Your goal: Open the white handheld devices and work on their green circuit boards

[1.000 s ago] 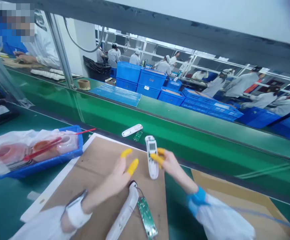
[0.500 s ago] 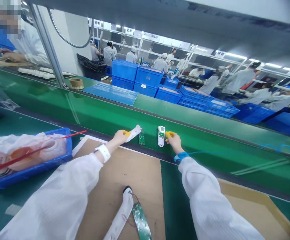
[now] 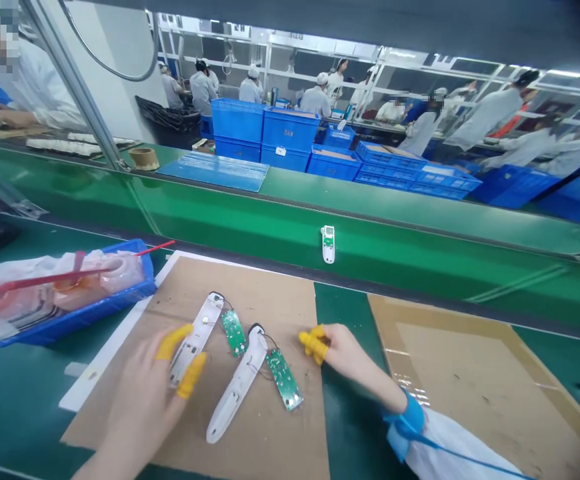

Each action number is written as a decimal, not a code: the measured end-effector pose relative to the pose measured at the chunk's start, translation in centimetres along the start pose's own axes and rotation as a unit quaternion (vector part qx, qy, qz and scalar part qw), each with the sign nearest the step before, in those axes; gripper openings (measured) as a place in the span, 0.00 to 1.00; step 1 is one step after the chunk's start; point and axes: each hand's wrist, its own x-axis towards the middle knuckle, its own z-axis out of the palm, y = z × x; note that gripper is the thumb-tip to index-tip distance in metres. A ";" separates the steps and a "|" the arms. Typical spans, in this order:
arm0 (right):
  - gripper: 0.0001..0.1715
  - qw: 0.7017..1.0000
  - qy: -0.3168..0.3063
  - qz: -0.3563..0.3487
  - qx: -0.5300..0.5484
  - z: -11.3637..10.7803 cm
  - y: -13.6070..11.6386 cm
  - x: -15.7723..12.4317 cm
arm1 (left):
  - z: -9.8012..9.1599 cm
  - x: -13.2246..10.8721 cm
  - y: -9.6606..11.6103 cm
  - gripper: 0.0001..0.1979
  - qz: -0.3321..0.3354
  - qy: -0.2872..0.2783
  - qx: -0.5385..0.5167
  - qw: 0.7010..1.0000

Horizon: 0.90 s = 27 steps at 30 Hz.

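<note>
Glossy white plastic casings (image 3: 235, 393) on matt brown cardboard (image 3: 275, 300)

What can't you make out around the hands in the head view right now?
Head view:
Lower part of the white plastic casing: hidden by the left hand and its yellow finger cots.
Left forearm: cut off by the bottom edge.
Markings on the green circuit board: too small to read.
Screen of the white device on the green conveyor belt: too small to read.

Yellow finger cots (image 3: 173, 341), green circuit board (image 3: 284, 379), white plastic housing (image 3: 237, 387) — blue tray (image 3: 85, 319), blue wristband (image 3: 404, 421)
</note>
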 end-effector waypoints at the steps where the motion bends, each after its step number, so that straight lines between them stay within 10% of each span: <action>1: 0.20 1.000 -0.015 -0.010 -0.009 0.3 -0.7 -0.7 | 0.5 -0.1 1.2 0.21 0.005 -0.035 0.016 0.999; 4: 0.14 0.998 -0.028 -0.040 -0.031 0.4 -2.6 -2.1 | 2.3 0.4 4.9 0.18 0.028 -0.182 0.002 0.983; 10: 0.28 0.998 0.014 -0.014 0.053 0.0 -2.9 -4.3 | 3.5 0.3 6.9 0.16 0.015 -0.223 -0.094 0.970; 14: 0.46 0.973 -0.081 0.029 0.212 2.3 -3.4 -6.3 | 1.8 -2.4 6.7 0.18 -0.053 -0.245 -0.367 0.896; 21: 0.23 0.786 -0.210 0.092 0.574 6.1 -6.9 -8.1 | 1.2 -5.3 5.3 0.20 -0.166 -0.180 -0.490 0.837; 27: 0.24 0.838 -0.143 0.088 0.519 5.1 -6.7 -8.2 | 1.8 -4.6 6.9 0.28 -0.178 -0.255 -0.686 0.658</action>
